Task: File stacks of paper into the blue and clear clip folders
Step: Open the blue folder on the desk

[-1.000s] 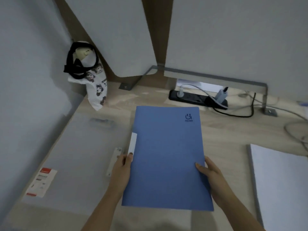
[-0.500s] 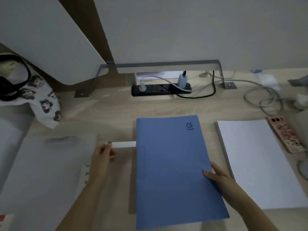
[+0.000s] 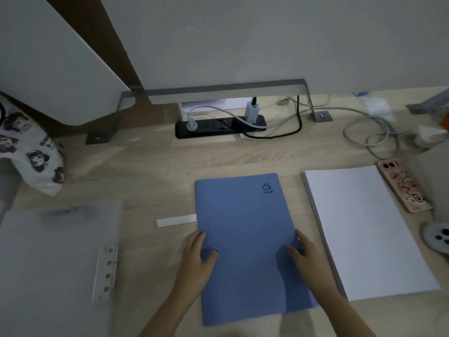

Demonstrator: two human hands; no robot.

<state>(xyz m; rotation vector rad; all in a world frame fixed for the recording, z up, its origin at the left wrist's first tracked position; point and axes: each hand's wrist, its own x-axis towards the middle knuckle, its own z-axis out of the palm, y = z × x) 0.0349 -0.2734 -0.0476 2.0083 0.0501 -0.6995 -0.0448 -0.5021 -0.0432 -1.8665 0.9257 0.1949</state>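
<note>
Flat blue card clip folder (image 3: pixel 247 242) lies closed on the pale wood tabletop (image 3: pixel 155 171), front and centre, logo corner away from the person. A narrow white strip (image 3: pixel 176 220) sticks out from under its left edge; half a second ago the left hand was pinching the outer end of that strip, and it now lies released.

Change: left hand (image 3: pixel 196 257) has come back from the strip to the folder's left edge, thumb on the cover, other fingers at or under the edge (cannot tell which). Right hand (image 3: pixel 307 254) has shifted up the right edge; fingers spread flat on the cover, nothing gripped. Both hands are loosely open, resting on the folder and enclosing nothing.

Thick white stack of loose paper sheets (image 3: pixel 364 229) sits just beside the folder's right edge, untouched. Frosted clear plastic clip folder (image 3: pixel 53 263) lies well to the left, with a white perforated binding strip (image 3: pixel 105 273) by its right edge.

Judgement: the strip appears pulled out from the folder's side, and the two-handed placement on the edges reads as preparation to open the cover. No sheets filed yet in either folder; the task is at an early stage.

Risk: the cover may slide on the tabletop when lifted.
</note>
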